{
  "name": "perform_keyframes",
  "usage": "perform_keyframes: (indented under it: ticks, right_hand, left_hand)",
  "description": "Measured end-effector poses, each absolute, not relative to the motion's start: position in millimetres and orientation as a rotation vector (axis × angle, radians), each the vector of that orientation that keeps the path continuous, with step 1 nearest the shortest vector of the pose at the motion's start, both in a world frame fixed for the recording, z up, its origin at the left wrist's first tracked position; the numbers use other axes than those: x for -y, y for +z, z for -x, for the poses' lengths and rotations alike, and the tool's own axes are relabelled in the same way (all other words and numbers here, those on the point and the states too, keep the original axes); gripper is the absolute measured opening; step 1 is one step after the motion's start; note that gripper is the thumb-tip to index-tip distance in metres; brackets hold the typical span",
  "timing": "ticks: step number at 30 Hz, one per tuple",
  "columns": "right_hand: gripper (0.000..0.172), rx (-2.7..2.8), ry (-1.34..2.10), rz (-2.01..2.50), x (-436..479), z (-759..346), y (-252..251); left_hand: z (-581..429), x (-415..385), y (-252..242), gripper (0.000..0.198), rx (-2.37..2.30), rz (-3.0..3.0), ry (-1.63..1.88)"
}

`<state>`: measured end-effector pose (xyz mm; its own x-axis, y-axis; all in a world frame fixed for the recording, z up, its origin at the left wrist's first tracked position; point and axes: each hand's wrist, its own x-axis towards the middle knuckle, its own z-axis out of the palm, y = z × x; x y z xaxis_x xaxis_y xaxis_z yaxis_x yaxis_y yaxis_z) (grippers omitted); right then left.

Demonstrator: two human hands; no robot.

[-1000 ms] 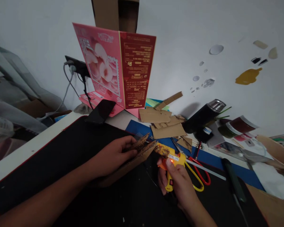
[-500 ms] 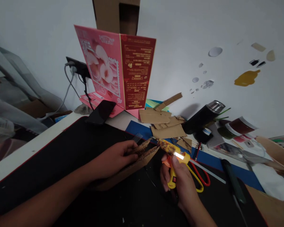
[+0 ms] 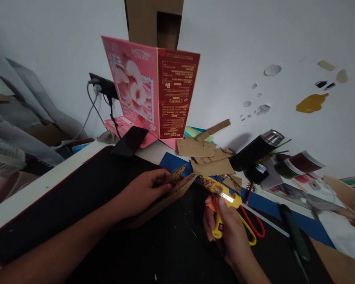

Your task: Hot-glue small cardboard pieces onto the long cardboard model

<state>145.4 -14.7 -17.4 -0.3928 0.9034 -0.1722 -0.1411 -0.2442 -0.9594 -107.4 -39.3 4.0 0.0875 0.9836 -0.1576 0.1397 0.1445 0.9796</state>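
My left hand (image 3: 146, 193) grips a folded cardboard piece (image 3: 173, 197) with thumb and fingers, holding it just over the black mat (image 3: 177, 252). Its two printed flaps stand up and point to the right. In my right hand (image 3: 225, 223) is a yellow hot glue gun (image 3: 215, 189) with an orange trigger, and a clear glue stick (image 3: 268, 219) sticks out of its back. The nozzle sits close to the upper edge of the cardboard; whether they touch I cannot tell. Scissors with red and yellow handles (image 3: 260, 228) lie partly hidden behind the glue gun.
Cardboard scraps (image 3: 210, 157) lie beyond the hands, before a standing pink box (image 3: 136, 86). A black phone (image 3: 130, 141) leans at its foot. To the right are a black thermos (image 3: 256, 148), a small ink bottle (image 3: 257, 173) and a dark-handled cutter (image 3: 294, 232).
The glue gun's nozzle has shifted slightly right, away from the flaps' tips. My left hand still holds the cardboard. The whole view has shifted a little.
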Motion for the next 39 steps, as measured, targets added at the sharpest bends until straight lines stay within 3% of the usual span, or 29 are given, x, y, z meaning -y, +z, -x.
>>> perform_keyframes:
  ticks: [10,18,31,34,39]
  right_hand:
    - [0.054,1.199,1.732,1.050,17.8,-143.3,-12.9]
    - [0.056,1.290,1.808,0.962,14.2,-151.6,-35.3]
    - [0.048,1.217,1.772,0.956,14.9,-149.4,-35.8]
    - [0.047,1.201,1.773,0.958,15.5,-148.5,-35.7]
    - [0.051,1.236,1.738,0.984,14.7,-148.5,-38.3]
  left_hand:
    - [107.4,42.2,2.2,0.029,-1.395,-1.392,0.770]
    - [106.4,41.6,4.6,0.036,-1.394,-1.387,0.839]
    - [111.1,42.8,16.2,0.029,-1.503,-1.416,1.046]
    - [112.2,42.4,16.8,0.024,-1.453,-1.321,1.036]
    - [109.3,44.4,18.0,0.034,-1.164,-0.703,1.191]
